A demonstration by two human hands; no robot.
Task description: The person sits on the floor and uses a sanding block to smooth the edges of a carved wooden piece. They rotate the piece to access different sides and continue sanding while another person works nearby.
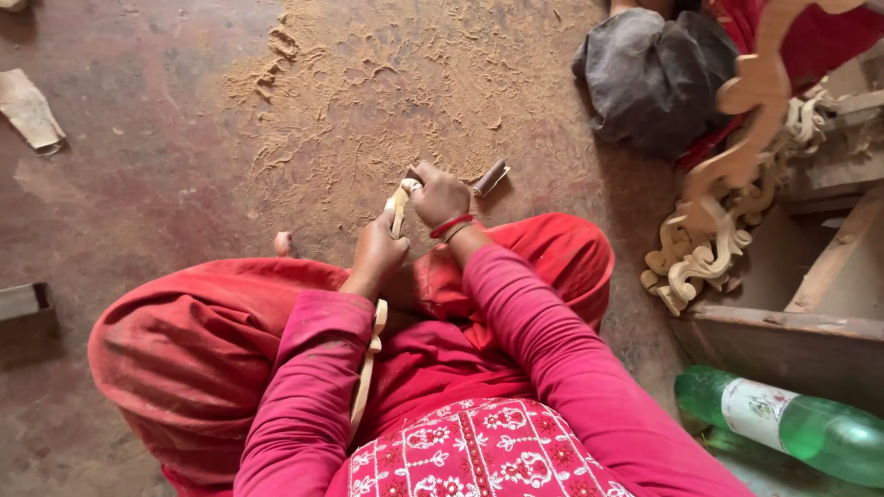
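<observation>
— What is it you've got there?

— A long, thin strip of pale carved wood (372,354), smooth and slightly curved. It runs from your lap up to the centre of the frame, where its tip sits between your hands.

— How are you gripping it?

— Your left hand (378,250) is wrapped around the strip just below the tip, fingers pressed together. Your right hand (440,195) is closed over the tip, pinching a small folded piece of brown sandpaper (491,177) that sticks out to the right.

— And around you?

— Fine, ridged sawdust (368,83) is spread over the worn reddish floor (138,166) in the upper middle. Pale scrolled wooden carvings (709,248) are stacked at the right, a crumpled dark cloth (654,78) lies upper right, and a green plastic bottle (810,428) lies lower right.
</observation>
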